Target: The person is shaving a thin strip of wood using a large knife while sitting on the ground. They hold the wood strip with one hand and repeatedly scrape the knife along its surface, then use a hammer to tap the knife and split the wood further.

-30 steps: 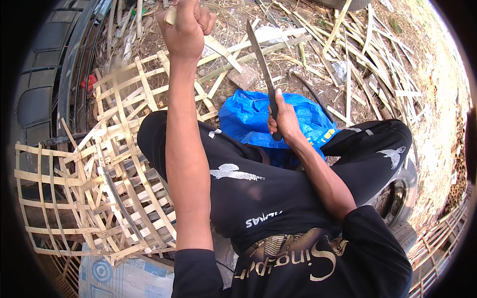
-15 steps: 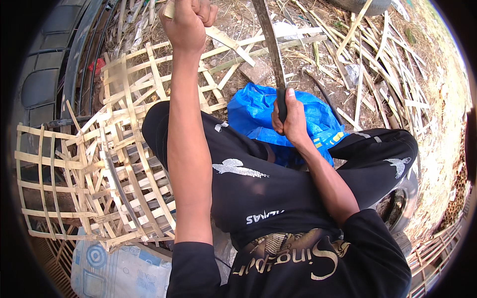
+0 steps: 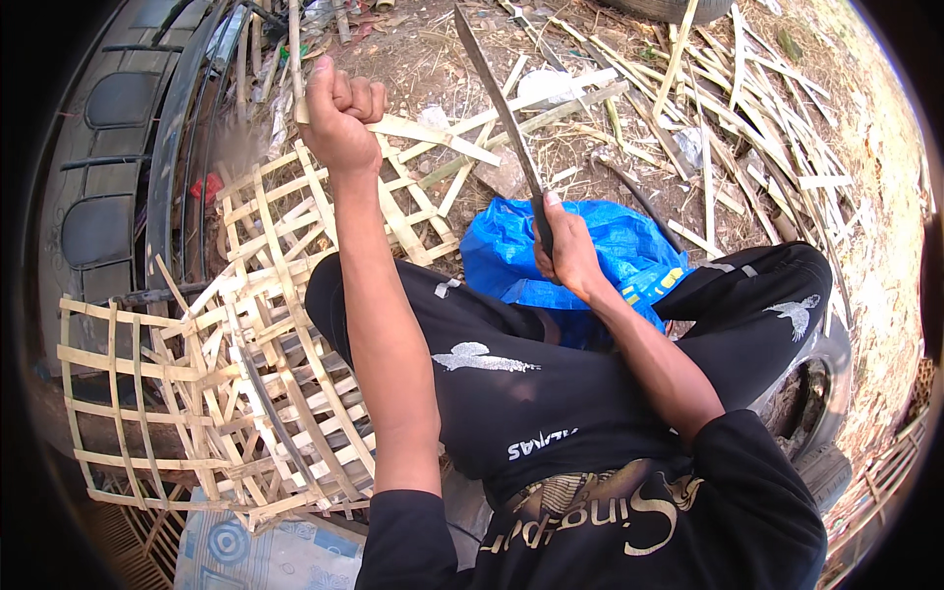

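Note:
My left hand (image 3: 339, 110) is raised at the upper left, its fist closed around a pale bamboo strip (image 3: 295, 61) that stands up past the thumb. Another pale strip (image 3: 438, 136) shows on the fist's other side; I cannot tell whether it is the same piece. In my right hand (image 3: 567, 241) is the dark handle of a machete (image 3: 503, 108). Its long blade points up and away to the left, apart from the bamboo. Below the right hand, a crumpled blue plastic sheet (image 3: 615, 236) lies between my crossed legs.
Woven bamboo lattice (image 3: 285, 354) spreads beside my left leg. Many split strips (image 3: 703, 147) are strewn at the far right. A tyre (image 3: 821, 393) lies by my right knee, another (image 3: 669, 10) at the far edge. Chairs (image 3: 98, 231) stand at the left; a patterned cushion (image 3: 265, 551) is near.
My left fist has come lower and nearer, with the bamboo strip in it. The machete's blade has tilted further left. The whole view has shifted slightly.

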The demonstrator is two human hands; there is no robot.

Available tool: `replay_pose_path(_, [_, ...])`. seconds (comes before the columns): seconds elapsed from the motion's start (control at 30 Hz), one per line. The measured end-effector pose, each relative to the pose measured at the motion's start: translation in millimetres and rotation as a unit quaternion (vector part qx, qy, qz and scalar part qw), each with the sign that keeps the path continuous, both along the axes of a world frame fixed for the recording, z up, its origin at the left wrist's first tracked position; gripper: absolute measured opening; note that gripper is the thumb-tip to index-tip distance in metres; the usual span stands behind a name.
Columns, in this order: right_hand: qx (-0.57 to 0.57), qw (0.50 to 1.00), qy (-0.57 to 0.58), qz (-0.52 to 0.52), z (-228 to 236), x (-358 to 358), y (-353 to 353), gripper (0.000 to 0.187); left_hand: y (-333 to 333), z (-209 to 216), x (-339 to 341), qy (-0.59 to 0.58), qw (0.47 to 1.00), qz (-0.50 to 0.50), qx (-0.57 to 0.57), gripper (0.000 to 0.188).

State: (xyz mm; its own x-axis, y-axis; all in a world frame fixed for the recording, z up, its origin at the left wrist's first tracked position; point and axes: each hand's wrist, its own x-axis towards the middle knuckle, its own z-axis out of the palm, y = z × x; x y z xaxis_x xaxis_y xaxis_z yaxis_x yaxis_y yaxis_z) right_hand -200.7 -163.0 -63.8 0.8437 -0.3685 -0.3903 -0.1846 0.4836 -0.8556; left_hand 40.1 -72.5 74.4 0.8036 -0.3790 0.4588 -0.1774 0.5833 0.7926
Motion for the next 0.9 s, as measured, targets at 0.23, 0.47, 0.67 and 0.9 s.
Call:
replay_pose_path(0.23, [-0.016,0.998,0.063,0.025,5.7,-0.3,3.1,0.067,0.4,3.8,-3.3,0.012,0.999,-0.004,0.032,0.051])
replay_pose_path(0.47, [0.004,1.0,-0.029,0.012,21.7,-5.1,11.7,0.066,4.3,1.9,-8.4,-0.004,1.0,-0.011,0.024,0.05])
replay_pose_path(0.67, [0.039,0.984,0.171,0.037,-11.3,3.3,10.4,0.064,-1.0,5.1,-9.1,-0.008,0.999,0.05,0.011,0.05])
replay_pose_path(0.9, [-0.006,0.996,0.06,0.061,32.2,1.7,16.9,0.062,-37.0,6.6,-34.3,-0.01,0.97,0.242,-0.03,0.05])
